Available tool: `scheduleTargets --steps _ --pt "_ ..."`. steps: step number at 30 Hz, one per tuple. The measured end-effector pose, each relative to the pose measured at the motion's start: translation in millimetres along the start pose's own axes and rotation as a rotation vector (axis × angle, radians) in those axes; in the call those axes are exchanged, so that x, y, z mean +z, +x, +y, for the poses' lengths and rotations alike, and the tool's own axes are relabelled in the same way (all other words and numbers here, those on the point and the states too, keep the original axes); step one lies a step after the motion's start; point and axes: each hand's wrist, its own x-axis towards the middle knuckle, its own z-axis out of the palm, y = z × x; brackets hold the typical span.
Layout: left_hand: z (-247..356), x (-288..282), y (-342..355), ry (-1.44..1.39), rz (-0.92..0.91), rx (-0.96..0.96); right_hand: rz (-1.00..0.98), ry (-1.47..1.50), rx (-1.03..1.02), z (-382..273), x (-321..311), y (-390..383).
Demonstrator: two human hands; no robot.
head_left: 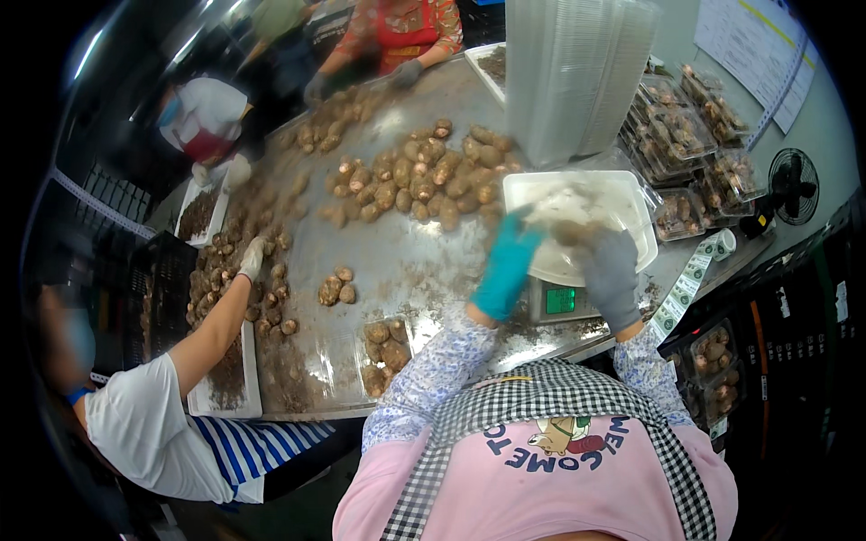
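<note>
My left hand (508, 264) in a teal glove is over the left side of a white plastic tray (636, 194) on a scale (560, 302) with a lit green display. My right hand (610, 275) in a grey glove is at the tray's right side. A brown lump (568, 230), perhaps a tuber, is blurred between the hands; whether either holds it is unclear. Both hands' fingers are smeared by motion. A clear container with tubers (386, 356) lies left of my left forearm, and a small group of tubers (336, 287) sits beyond it.
Tuber piles (419, 171) cover the steel table (347, 252). Stacked clear lids (573, 72), filled packs (672, 135), a fan (792, 185) and a label roll (695, 275) are rightward. A co-worker's gloved hand (253, 257) is at the left pile; two more workers (203, 126) (397, 41) stand opposite.
</note>
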Motion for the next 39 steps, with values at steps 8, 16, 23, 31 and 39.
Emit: scheduleTargets --steps 8,16,23,31,39 --pt "-87.6 -134.4 81.6 1.032 0.752 0.230 -0.177 -0.003 0.023 -10.3 12.7 -13.3" --pt "-162.8 -210.8 135.0 0.923 0.583 0.335 0.002 0.311 0.021 -25.1 10.0 1.6" --pt "-64.0 -164.9 30.9 -0.503 0.099 0.019 -0.080 0.569 0.173 -42.9 19.8 7.8" --pt "-16.9 -107.0 -52.2 -0.585 -0.046 0.078 -0.157 0.872 0.325 -75.7 53.0 24.4" --pt "-30.3 -83.3 -100.0 -0.713 -0.149 -0.001 -0.255 0.843 0.087 -87.5 47.1 40.0"
